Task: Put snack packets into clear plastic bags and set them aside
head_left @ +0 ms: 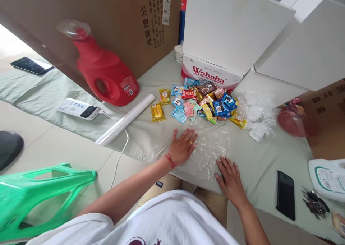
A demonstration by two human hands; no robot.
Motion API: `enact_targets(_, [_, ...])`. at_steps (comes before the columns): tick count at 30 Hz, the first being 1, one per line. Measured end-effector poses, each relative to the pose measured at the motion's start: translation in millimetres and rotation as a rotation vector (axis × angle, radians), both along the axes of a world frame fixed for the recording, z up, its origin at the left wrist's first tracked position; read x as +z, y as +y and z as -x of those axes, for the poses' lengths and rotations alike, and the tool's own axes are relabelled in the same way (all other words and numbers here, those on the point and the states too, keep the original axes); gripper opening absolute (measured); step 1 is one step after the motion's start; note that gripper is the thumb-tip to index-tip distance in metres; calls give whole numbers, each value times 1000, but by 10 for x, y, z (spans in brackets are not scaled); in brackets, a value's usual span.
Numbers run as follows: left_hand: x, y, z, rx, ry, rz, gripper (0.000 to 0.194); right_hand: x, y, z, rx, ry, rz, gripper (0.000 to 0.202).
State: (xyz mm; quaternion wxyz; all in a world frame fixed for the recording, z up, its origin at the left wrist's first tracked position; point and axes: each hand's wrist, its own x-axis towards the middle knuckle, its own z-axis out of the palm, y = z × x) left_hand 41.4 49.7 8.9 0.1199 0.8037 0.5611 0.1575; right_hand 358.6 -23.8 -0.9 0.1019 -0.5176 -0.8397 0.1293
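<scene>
A sheet of clear plastic film (208, 144) lies spread and wrinkled on the cloth-covered table in front of me. My left hand (182, 146) rests flat on its left part, fingers stretched out. On the right edge of the film lies my right hand (229, 175), palm down with the fingers apart. Neither hand holds anything. Just beyond the film is a heap of small wrapped snacks (206, 97) in many colours. Two yellow packets, one of them the nearer yellow packet (157, 112), sit left of the heap. A roll of plastic film (126, 119) lies slantwise further left.
Crumpled clear plastic (257, 112) lies right of the snacks. A red jug (107, 72) and a white power bank (78, 108) with a cable stand left. At right are a black phone (285, 194), keys (315, 203) and a white bottle (329, 178). Cartons, including a Wahaha box (211, 74), line the back.
</scene>
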Motion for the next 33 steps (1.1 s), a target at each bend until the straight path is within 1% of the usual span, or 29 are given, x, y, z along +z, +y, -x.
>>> enact_targets(3, [-88, 103, 75, 67, 23, 10, 53, 41, -23, -158, 9, 8, 52, 56])
enact_targets(5, [-140, 64, 109, 58, 38, -11, 54, 115, 30, -260, 20, 51, 113, 48])
enact_targets(7, [-166, -22, 122, 38, 50, -27, 56, 224, 193, -310, -7, 108, 172, 38])
enact_targets(9, [-172, -97, 118, 21, 55, -21, 58, 352, 492, -253, -116, 149, 169, 37])
enact_targets(11, [-170, -131, 109, 14, 54, -14, 58, 477, 911, -63, -262, 157, 63, 41])
enact_targets(13, [-171, -129, 101, 14, 51, -16, 58, 581, 1391, 240, -370, 137, -103, 47])
enact_targets(15, [-174, -115, 99, 17, 51, -24, 58, 657, 1855, 582, -390, 88, -294, 55])
enact_targets(16, [-175, -109, 99, 18, 52, -28, 58, 685, 2061, 738, -389, 58, -346, 63])
enact_targets(18, [-176, -107, 100, 21, 56, -34, 58, 731, 2392, 968, -394, -18, -352, 75])
enact_targets(19, [-175, -110, 101, 23, 57, -36, 58, 754, 2511, 1029, -396, -63, -319, 74])
enact_targets(21, [-175, -119, 104, 25, 58, -37, 58, 814, 2651, 1044, -390, -149, -236, 65])
enact_targets(23, [-176, -126, 108, 22, 53, -34, 58, 894, 2656, 947, -390, -209, -205, 54])
enact_targets(24, [-178, -128, 110, 18, 48, -33, 58, 936, 2606, 877, -400, -222, -223, 52])
enact_targets(26, [-184, -129, 114, 13, 36, -37, 58, 1002, 2402, 733, -434, -210, -289, 54])
enact_targets(28, [-189, -128, 118, 11, 23, -47, 58, 1004, 2068, 633, -416, -136, -312, 57])
enact_targets(29, [-190, -128, 120, 10, 19, -52, 58, 971, 1864, 611, -367, -80, -290, 56])
enact_targets(31, [-188, -128, 123, 6, 12, -53, 58, 845, 1427, 627, -158, 26, -169, 53])
enact_targets(33, [-179, -129, 125, 3, 6, -48, 58, 678, 1033, 705, 33, 31, -50, 54])
